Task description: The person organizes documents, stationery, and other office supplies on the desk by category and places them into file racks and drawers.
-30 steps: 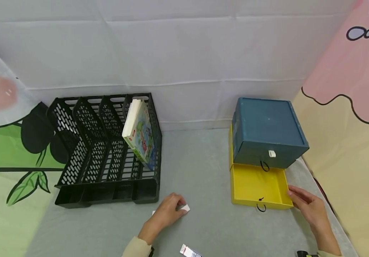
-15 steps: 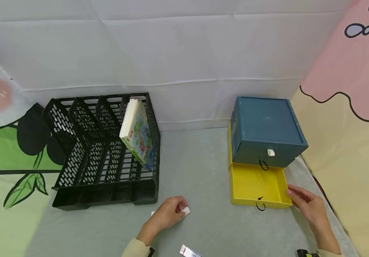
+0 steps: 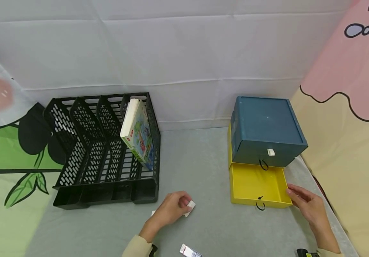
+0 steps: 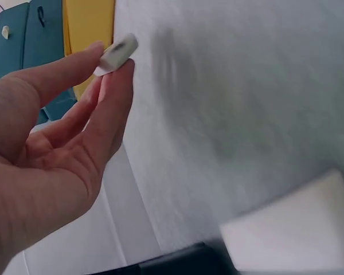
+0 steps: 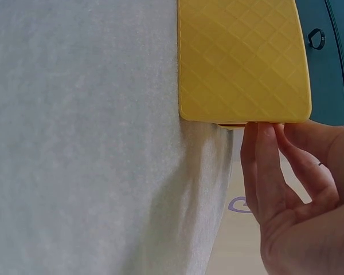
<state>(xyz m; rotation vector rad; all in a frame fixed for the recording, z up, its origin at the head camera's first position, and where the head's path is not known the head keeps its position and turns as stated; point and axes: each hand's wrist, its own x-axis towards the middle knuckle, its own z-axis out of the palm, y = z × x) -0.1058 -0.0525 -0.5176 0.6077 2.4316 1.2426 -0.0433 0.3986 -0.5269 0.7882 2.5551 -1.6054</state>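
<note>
My left hand (image 3: 170,210) pinches a small white block (image 3: 189,208) between thumb and fingertips, over the grey table in front of the black rack. In the left wrist view the white block (image 4: 116,55) shows a dark mark on one face. Fingertips of my right hand (image 3: 311,207) touch the right side of the yellow drawer (image 3: 283,184), near its front corner. That drawer is pulled out below the blue one and has nothing inside that shows. From the right wrist, the drawer front (image 5: 243,60) has a quilted pattern and the fingers rest along its edge.
A black slotted rack (image 3: 107,185) at left holds upright books (image 3: 139,132) in its right slot. Blue drawer unit (image 3: 269,121) stands above the yellow drawer. A small printed white box (image 3: 190,251) lies at the front. Another white piece (image 4: 292,229) lies behind my left hand.
My left hand has shifted slightly right with the white block, which is now turned to a steeper angle. The right hand stays at the drawer's side.
</note>
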